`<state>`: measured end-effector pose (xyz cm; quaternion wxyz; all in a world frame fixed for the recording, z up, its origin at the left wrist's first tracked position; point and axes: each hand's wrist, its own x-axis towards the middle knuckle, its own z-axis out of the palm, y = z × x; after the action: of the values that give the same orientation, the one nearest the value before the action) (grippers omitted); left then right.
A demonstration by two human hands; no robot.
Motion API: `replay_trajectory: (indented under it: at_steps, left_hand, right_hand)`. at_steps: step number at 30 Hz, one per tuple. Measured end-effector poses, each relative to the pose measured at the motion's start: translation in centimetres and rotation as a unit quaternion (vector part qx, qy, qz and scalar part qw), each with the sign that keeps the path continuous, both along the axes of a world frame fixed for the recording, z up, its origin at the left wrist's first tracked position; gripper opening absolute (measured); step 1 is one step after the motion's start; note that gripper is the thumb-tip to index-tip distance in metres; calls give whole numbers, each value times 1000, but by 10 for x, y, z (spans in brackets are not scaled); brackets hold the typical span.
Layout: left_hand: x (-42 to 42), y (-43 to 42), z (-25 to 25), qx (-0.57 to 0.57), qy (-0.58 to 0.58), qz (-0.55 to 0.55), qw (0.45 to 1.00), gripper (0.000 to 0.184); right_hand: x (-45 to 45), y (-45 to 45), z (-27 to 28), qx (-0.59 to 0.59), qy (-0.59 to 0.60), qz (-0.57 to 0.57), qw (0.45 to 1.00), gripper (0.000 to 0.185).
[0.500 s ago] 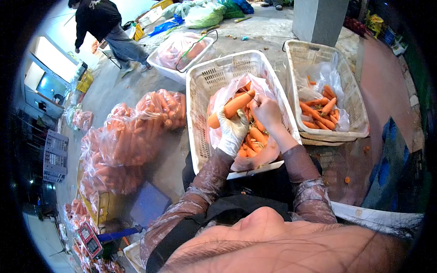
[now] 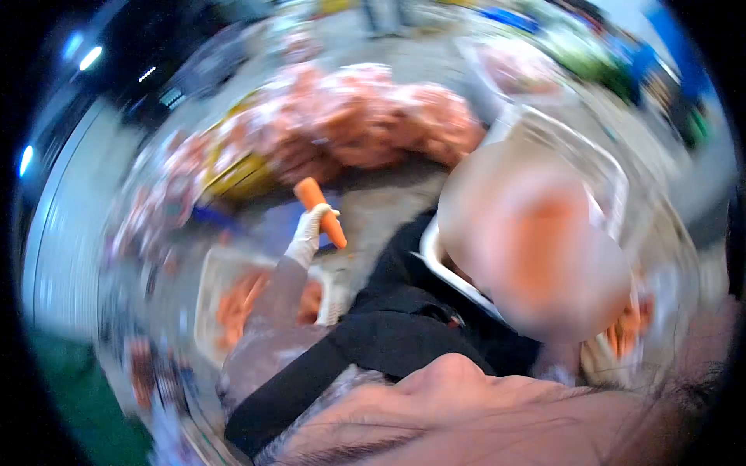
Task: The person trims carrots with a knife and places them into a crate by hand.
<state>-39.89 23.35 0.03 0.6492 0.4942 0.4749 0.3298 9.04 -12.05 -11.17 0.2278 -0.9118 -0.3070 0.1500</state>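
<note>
My left hand, in a whitish glove, is closed around a carrot and held out to the left. Below that hand stands a white crate with carrots in it. Another white plastic crate sits in front of my lap on the right. A large round blurred patch covers most of its inside, where only orange and pink smears show. My right sleeve reaches up into this patch, and my right hand cannot be made out there.
Clear plastic bags of carrots form a row at the back, beside a yellow crate. A flat blue surface lies on the floor behind my left hand. More loose carrots show at the lower right. The surroundings are smeared by motion.
My view has turned left. My left hand has moved out of the crate in front of me, carrying a carrot to the left. My right hand, clearly seen before, is now lost in blur.
</note>
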Motion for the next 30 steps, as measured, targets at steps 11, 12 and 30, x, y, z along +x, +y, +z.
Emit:
replay_trajectory:
  at_steps: [11,12,30]
  left_hand:
    - [-345,-85,-136,75,595,149,786,47]
    - [-277,-132,-71,64,691,161,701,38]
    - [188,-164,-118,705,48,-364,607,35]
  right_hand:
    - [-8,-48,2,-93,162,-22,982,11]
    - [-11,-51,-1,-106,125,16,986,6]
    - [-66,-175,54,-80,-76,-402,909,43]
